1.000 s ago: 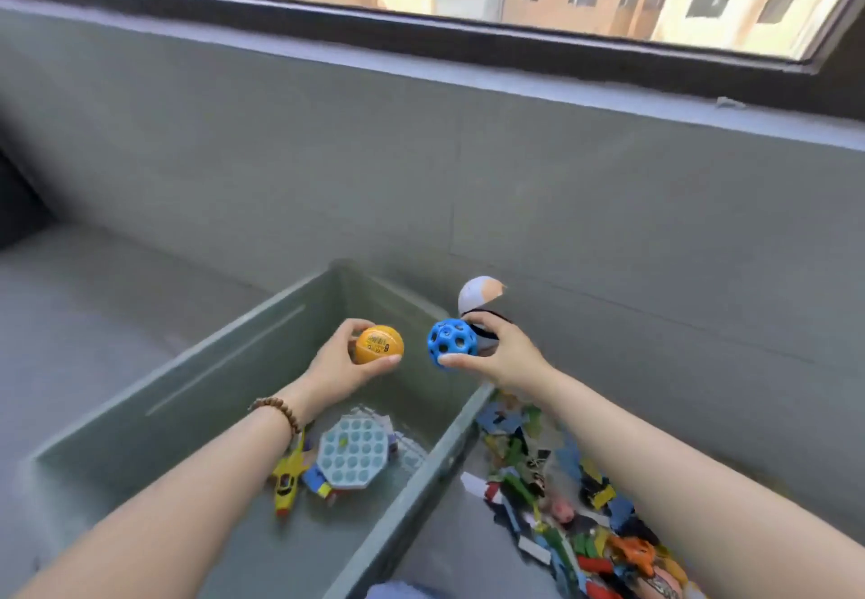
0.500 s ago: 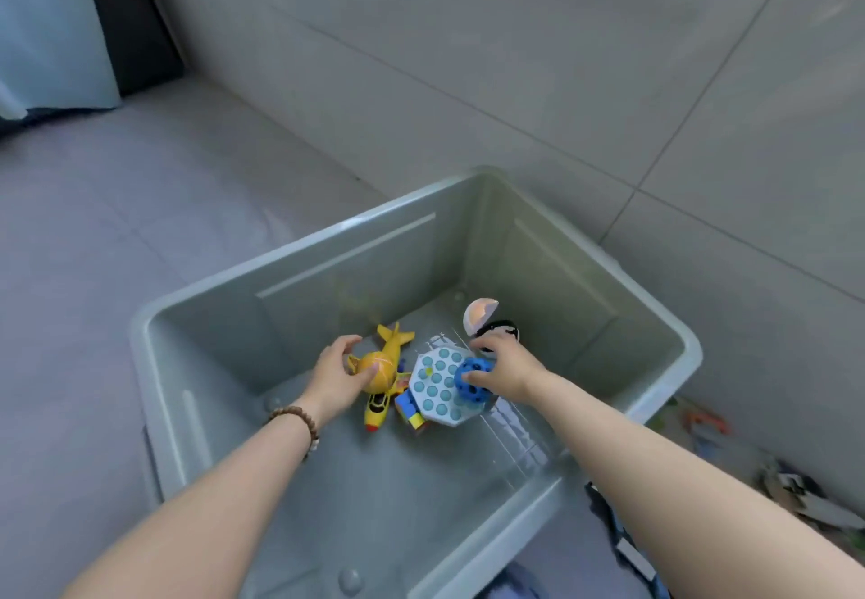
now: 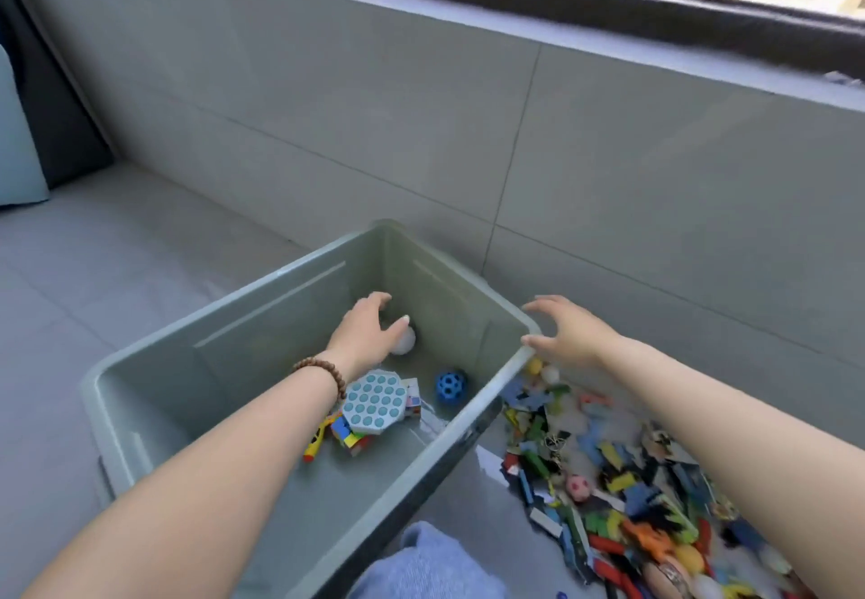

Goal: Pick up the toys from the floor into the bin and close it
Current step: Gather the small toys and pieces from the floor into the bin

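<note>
A grey-green bin [image 3: 472, 416] stands open on the floor. Inside lie a blue holed ball [image 3: 450, 385], a white ball [image 3: 405, 341], an octagonal pop toy [image 3: 373, 403], a colourful cube [image 3: 350, 435] and a yellow toy plane [image 3: 317, 440]. My left hand [image 3: 366, 334] hovers inside the bin above the white ball, fingers relaxed and holding nothing. My right hand [image 3: 564, 335] is spread open above the bin's right rim, empty. A heap of mixed toys [image 3: 608, 463] lies on the floor right of the bin.
A tiled wall [image 3: 421, 130] under a window sill runs behind the bin. Bare grey floor [image 3: 93, 271] stretches to the left. My knee in blue cloth [image 3: 430, 561] shows at the bottom. A small pink ball [image 3: 579, 487] sits in the heap.
Both hands have let go of their balls; the blue and white balls now lie in the bin. My right hand has lifted out to the right rim and my left hand has risen.
</note>
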Demonstrator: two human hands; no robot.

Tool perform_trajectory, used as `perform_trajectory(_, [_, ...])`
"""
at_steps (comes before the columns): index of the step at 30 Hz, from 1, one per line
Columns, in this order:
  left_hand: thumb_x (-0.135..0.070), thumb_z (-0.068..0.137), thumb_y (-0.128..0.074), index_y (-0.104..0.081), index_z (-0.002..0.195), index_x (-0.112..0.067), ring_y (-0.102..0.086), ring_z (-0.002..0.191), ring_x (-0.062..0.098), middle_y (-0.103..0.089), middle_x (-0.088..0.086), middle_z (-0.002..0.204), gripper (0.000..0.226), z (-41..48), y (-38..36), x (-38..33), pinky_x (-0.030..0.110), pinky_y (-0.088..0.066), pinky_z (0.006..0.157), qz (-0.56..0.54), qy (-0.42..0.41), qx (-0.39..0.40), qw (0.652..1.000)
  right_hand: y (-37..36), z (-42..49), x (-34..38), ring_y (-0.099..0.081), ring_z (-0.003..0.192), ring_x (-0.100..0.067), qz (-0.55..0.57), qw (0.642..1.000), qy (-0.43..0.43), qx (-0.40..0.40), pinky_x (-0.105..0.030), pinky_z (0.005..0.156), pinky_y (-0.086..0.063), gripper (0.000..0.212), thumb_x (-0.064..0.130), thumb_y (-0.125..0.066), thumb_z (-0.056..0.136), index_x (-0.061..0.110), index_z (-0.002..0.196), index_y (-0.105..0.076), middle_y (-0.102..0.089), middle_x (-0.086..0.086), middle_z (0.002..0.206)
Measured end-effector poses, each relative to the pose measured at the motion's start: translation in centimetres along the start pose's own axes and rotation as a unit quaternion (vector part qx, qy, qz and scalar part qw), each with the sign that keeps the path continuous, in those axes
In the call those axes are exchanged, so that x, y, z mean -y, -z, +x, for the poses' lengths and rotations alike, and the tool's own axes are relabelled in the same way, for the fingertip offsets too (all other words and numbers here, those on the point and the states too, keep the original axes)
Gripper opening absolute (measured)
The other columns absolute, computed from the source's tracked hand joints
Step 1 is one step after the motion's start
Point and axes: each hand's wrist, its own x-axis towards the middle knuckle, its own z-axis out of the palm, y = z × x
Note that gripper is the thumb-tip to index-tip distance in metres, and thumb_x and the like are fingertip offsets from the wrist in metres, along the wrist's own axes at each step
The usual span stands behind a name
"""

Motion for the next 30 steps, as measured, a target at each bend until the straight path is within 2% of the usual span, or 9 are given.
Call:
perform_trajectory(4, [-0.042,0.091,-0.052,-0.039,0.137,-0.019,-0.040,0.130,0.019,-0.044,0.002,0.140,0.054,-1.1,-2.5,-7.9,0.036,-0.036,0.107,0.027,-0.098,0.022,0.995,2.7,-5.1,-6.2,-0.030,0.139,-0.018,0.019,0.998,-0.050,-0.024,-0.034,0.112,-0.028,0.060,0.042,-0.061,0.087,0.026,0.140,-0.039,-0.026,0.001,0.153])
perform_trajectory(7, [-0.043,0.092,-0.050,-0.039,0.138,-0.020,-0.039,0.130,0.015,-0.043,-0.002,0.141,0.052,-2.2,-6.0,-12.7,0.033,-0.036,0.106,0.043,-0.162,0.060,0.984,2.8,-8.3,-11.1,-0.028,0.140,-0.016,0.044,0.995,-0.086,-0.029,-0.031,0.112,-0.024,0.062,0.042,-0.062,0.086,0.024,0.140,-0.038,-0.029,0.001,0.152])
perform_trajectory(12, [-0.045,0.092,-0.049,-0.041,0.137,-0.023,-0.042,0.126,0.015,-0.045,-0.003,0.139,0.050,-2.3,-13.8,-16.3,0.034,-0.040,0.101,0.129,-0.225,0.135,0.956,-0.7,-10.8,-18.6,-0.029,0.139,-0.018,0.119,0.982,-0.144,-0.004,-0.033,0.112,-0.025,0.069,0.047,-0.064,0.082,0.025,0.141,-0.036,-0.031,0.000,0.151])
perform_trajectory(18, [-0.051,0.087,-0.056,-0.042,0.136,-0.026,-0.048,0.122,0.020,-0.043,0.002,0.140,0.057,-0.9,-25.2,-12.9,0.035,-0.042,0.100,0.218,-0.158,0.295,0.917,-8.6,-10.0,-24.9,-0.037,0.135,-0.019,0.189,0.966,-0.170,0.052,-0.029,0.107,-0.031,0.069,0.043,-0.069,0.080,0.021,0.139,-0.040,-0.035,-0.002,0.148])
perform_trajectory(22, [-0.037,0.087,-0.061,-0.044,0.135,-0.024,-0.048,0.123,0.021,-0.044,0.004,0.140,0.052,-1.6,-31.9,-9.9,0.030,-0.041,0.100,0.225,-0.127,0.366,0.894,-14.4,-10.3,-28.1,-0.033,0.137,-0.019,0.216,0.951,-0.190,0.110,-0.031,0.109,-0.031,0.068,0.045,-0.069,0.079,0.023,0.137,-0.043,-0.033,-0.001,0.150])
perform_trajectory(26, [-0.030,0.087,-0.062,-0.045,0.134,-0.021,-0.050,0.119,0.022,-0.045,0.006,0.137,0.051,-2.0,-36.8,-7.8,0.030,-0.042,0.099,0.242,-0.117,0.401,0.876,-19.2,-11.0,-30.1,-0.038,0.133,-0.018,0.253,0.939,-0.208,0.109,-0.033,0.110,-0.033,0.062,0.044,-0.074,0.074,0.025,0.129,-0.052,-0.041,0.000,0.144])
perform_trajectory(30, [-0.026,0.086,-0.064,-0.049,0.131,-0.019,-0.051,0.116,0.024,-0.048,0.006,0.131,0.048,-1.5,-39.3,-6.6,0.030,-0.041,0.100,0.272,-0.131,0.380,0.875,-22.6,-11.3,-30.7,-0.046,0.123,-0.016,0.266,0.936,-0.204,0.104,-0.029,0.103,-0.038,0.058,0.041,-0.077,0.072,0.026,0.124,-0.056,-0.048,0.003,0.133])
